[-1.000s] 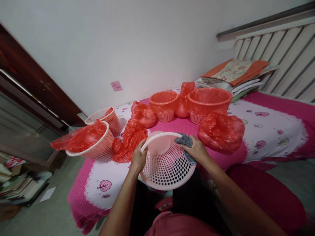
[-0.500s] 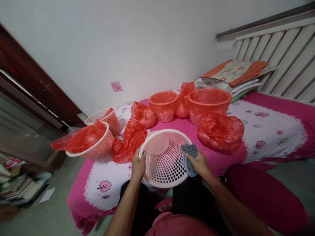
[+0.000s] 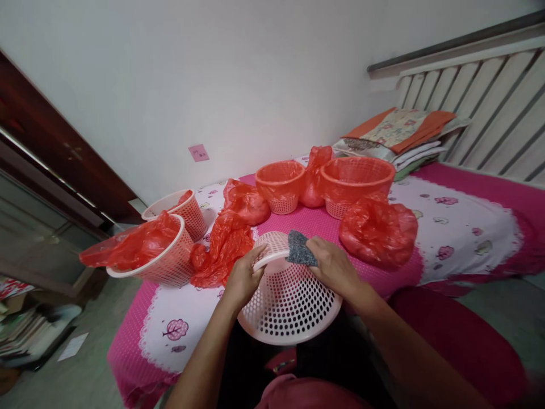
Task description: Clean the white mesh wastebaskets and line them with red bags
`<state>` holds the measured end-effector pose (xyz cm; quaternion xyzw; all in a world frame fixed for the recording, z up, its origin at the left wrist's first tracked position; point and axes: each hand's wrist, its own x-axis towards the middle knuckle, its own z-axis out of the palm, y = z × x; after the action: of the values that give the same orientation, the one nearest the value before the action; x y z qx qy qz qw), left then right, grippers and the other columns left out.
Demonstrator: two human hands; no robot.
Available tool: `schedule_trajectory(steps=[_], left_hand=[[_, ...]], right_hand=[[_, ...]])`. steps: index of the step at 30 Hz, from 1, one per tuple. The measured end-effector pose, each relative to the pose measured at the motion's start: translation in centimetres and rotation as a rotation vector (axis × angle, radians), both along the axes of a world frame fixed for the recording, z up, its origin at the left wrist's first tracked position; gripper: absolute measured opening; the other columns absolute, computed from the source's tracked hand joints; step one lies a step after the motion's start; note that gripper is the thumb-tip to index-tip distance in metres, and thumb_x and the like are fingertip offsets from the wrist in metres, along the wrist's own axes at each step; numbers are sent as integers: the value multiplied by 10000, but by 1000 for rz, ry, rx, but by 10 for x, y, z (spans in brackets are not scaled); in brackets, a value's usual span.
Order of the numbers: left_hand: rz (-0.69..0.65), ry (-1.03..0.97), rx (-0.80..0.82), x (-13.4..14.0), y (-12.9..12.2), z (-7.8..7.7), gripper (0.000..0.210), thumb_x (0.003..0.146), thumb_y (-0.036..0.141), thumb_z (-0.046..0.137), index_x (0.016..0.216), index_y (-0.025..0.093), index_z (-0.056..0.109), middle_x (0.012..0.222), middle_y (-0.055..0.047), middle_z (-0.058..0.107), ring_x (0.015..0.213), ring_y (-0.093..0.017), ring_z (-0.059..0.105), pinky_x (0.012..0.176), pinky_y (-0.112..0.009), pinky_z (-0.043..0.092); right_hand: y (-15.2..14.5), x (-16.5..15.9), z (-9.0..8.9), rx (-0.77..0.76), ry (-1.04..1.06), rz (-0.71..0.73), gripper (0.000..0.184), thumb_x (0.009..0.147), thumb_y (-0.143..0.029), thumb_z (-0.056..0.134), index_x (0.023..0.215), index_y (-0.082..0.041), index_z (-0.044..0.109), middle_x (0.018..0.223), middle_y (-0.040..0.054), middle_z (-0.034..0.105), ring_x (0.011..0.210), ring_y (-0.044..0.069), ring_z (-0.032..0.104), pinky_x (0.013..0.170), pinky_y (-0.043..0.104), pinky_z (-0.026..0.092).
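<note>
A pale pink perforated plastic basket [image 3: 293, 312] sits tilted over my lap, its holed side facing up. My left hand [image 3: 244, 277] is closed around its rim on the left. With my right hand [image 3: 334, 264] I pinch a grey cloth [image 3: 299, 248], which is folded over the far part of the rim. Part of the basket's right side is behind my right hand. Beyond the basket, to the left, lies a crumpled red plastic bag [image 3: 227, 250].
Two baskets [image 3: 189, 227] with red bags stand at the left of the bed [image 3: 179, 358]. Two red-lined baskets [image 3: 283, 190] and more bags [image 3: 378, 233] are farther back. Folded bedding [image 3: 400, 130] is piled near a radiator [image 3: 481, 108]. A dark red stool [image 3: 451, 341] is at my right.
The basket has tipped, its far rim lifting and its opening turning away from me. My right hand has moved left and up with the cloth, from the right rim to the far rim.
</note>
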<state>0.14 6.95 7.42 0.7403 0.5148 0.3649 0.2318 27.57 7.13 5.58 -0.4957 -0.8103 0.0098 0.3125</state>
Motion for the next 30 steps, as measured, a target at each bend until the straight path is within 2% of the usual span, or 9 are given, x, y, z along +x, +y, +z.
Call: schedule_trajectory(steps=[3,6,10,17,22,30], left_hand=[[-24,118,-10,3,1,1,491,912,98,578,1359,219,743,1433,-106,720,1359,-294,664,1210,-496,473],[-29,123,4,1,1,-5,471,959,133,548,1390,208,720,1464,-107,698,1397,-285,634,1227,-500,455],[-17,63,-1,-4,1,-15,496,952,148,572,1432,197,686,1493,-117,677,1422,-289,612,1245,-517,426],[99,-129,-41,-13,-3,-30,546,897,145,630,1437,204,679,1494,-122,676,1417,-296,613,1242,-516,419],[127,-184,-74,-15,-8,-29,528,908,213,640,1432,154,668,1498,-155,668,1412,-302,616,1227,-498,436],[168,-286,-103,-14,-11,-24,539,902,312,680,1417,154,664,1484,-166,678,1384,-311,635,1199,-473,460]], right_hand=[[3,-8,-3,22,-23,-15,206,883,-173,726,969,-233,549,963,58,648,877,250,615,749,349,450],[5,-9,-7,28,0,-2,158,930,-199,689,971,-232,541,960,63,637,875,252,613,750,354,452],[7,-4,-12,25,41,36,108,957,-180,639,984,-232,548,971,71,639,904,257,621,792,366,475],[8,5,-32,-39,131,1,73,960,-196,615,1010,-224,570,958,71,639,913,270,642,796,380,500],[6,7,-39,-96,225,-45,69,947,-232,623,976,-232,561,951,66,649,883,259,653,771,373,504],[4,13,-47,-169,325,-111,133,942,-334,637,1016,-228,605,947,65,688,888,265,700,736,363,529]])
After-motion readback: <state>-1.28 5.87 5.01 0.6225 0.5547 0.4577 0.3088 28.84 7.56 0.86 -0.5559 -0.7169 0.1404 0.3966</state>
